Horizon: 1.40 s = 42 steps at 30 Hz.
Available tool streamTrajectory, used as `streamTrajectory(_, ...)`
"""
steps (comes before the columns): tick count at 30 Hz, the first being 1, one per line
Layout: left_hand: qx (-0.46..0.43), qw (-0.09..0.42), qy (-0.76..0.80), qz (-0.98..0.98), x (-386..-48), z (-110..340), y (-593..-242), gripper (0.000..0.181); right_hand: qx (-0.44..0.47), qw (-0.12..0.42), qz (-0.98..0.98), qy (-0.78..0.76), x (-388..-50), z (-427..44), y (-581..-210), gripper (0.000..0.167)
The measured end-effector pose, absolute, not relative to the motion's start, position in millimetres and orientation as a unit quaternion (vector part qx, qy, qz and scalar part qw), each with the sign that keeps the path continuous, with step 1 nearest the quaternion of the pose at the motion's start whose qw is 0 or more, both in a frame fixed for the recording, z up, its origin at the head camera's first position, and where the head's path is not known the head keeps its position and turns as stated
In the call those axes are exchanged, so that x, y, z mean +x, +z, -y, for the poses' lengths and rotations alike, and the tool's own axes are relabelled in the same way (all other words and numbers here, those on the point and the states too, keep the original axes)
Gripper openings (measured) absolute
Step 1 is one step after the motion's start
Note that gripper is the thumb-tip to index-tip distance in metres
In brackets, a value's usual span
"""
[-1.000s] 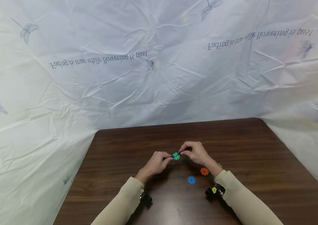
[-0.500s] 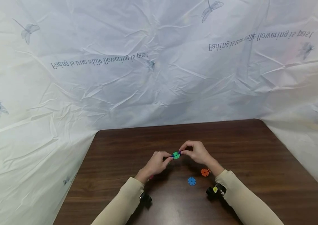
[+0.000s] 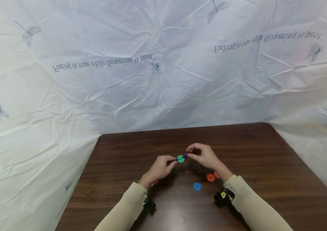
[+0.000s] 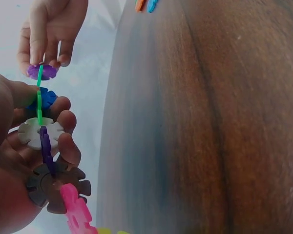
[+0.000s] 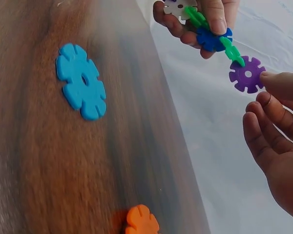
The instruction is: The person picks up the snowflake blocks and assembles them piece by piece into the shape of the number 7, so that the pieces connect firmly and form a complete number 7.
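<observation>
The left hand (image 3: pixel 161 167) pinches a chain of interlocked, slotted plastic discs (image 4: pixel 45 140) at its blue disc (image 5: pixel 210 40). The right hand (image 3: pixel 206 156) has its thumb against the rim of the purple disc (image 5: pixel 247 74) at the far end; whether its fingers grip there too, I cannot tell. Between the hands, a green slotted disc (image 3: pixel 180 158) faces the head camera.

The dark wood-grain tabletop (image 3: pixel 140 147) runs on past both hands to its far edge, where a wrinkled white printed sheet (image 3: pixel 163 86) hangs. On the near side, between the forearms in their cream sleeves (image 3: pixel 128 205), lie a flat light-blue slotted disc (image 3: pixel 197 186) and an orange one (image 3: pixel 210 177); a second orange piece (image 3: pixel 216 175) lies just beside the latter, near the right wrist.

Compared with a second ago, the right fingertips sit slightly farther from the green disc and more purple shows. The second orange piece now shows beside the right forearm.

The left wrist view shows chain parts the head view mostly hides: a white disc (image 4: pixel 31 134), a dark grey disc (image 4: pixel 41 190), a pink piece (image 4: pixel 77 210) and a yellow bit (image 4: pixel 105 231). The right wrist view alone shows the purple disc's round centre hole.
</observation>
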<state>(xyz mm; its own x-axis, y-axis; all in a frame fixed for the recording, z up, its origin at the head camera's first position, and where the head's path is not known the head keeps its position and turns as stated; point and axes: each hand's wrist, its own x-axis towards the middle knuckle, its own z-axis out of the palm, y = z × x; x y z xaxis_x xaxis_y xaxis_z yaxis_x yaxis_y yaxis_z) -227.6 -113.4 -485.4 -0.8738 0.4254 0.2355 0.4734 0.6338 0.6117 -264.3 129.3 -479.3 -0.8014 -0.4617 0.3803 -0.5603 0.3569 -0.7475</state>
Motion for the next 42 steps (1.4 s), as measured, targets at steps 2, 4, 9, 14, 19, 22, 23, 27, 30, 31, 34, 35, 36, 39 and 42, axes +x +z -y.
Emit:
streamTrajectory(2,-0.249,0.037,-0.347,0.904,-227.9,112.8,-486.1,0.021,0.311,0.052,0.821,0.476,-263.7,-131.5,-479.6,0.016)
streamTrajectory(4,-0.250,0.038,-0.347,0.903,-228.1,112.2,-486.8,0.021,0.312,0.052,0.820,0.477,-263.2,-133.4,-479.9,0.016)
streamTrajectory(9,-0.250,0.041,-0.345,0.904,-228.1,111.0,-488.4,0.022,0.313,0.056,0.822,0.472,-262.9,-137.7,-481.0,0.015)
streamTrajectory(14,-0.246,0.037,-0.345,0.905,-228.2,111.1,-488.1,0.022,0.315,0.053,0.826,0.465,-262.7,-141.6,-482.4,0.015)
streamTrajectory(19,-0.245,0.034,-0.349,0.904,-228.7,110.9,-486.7,0.022,0.318,0.031,0.824,0.468,-262.5,-145.1,-483.9,0.014)
streamTrajectory(22,-0.244,0.031,-0.354,0.902,-229.2,110.6,-486.3,0.023,0.318,0.020,0.823,0.470,-262.7,-147.1,-484.1,0.015)
streamTrajectory(23,-0.243,0.028,-0.357,0.902,-229.3,110.6,-486.2,0.024,0.317,0.019,0.825,0.468,-262.8,-147.8,-484.0,0.014)
streamTrajectory(27,-0.242,0.017,-0.368,0.898,-229.3,110.7,-486.0,0.026,0.307,0.022,0.833,0.459,-262.5,-150.4,-482.2,0.015)
streamTrajectory(30,-0.244,0.012,-0.373,0.895,-228.7,111.3,-485.4,0.027,0.295,0.023,0.843,0.449,-260.7,-152.3,-479.1,0.015)
streamTrajectory(31,-0.245,0.012,-0.373,0.895,-228.6,111.5,-485.2,0.028,0.291,0.022,0.845,0.447,-259.8,-152.9,-477.4,0.015)
streamTrajectory(34,-0.249,0.011,-0.370,0.895,-228.0,112.1,-484.9,0.030,0.283,0.022,0.848,0.448,-257.8,-156.8,-473.8,0.014)
streamTrajectory(35,-0.250,0.012,-0.368,0.895,-227.8,112.3,-484.9,0.030,0.280,0.024,0.849,0.448,-258.5,-159.1,-474.3,0.013)
streamTrajectory(36,-0.251,0.013,-0.366,0.896,-227.7,112.4,-484.9,0.031,0.278,0.026,0.849,0.448,-259.7,-161.4,-475.1,0.013)
streamTrajectory(39,-0.254,0.015,-0.362,0.897,-227.0,112.9,-484.8,0.032,0.277,0.033,0.850,0.446,-265.1,-170.2,-479.9,0.014)
streamTrajectory(42,-0.256,0.015,-0.366,0.895,-226.1,113.5,-484.2,0.032,0.274,0.033,0.853,0.444,-269.0,-176.3,-483.4,0.015)
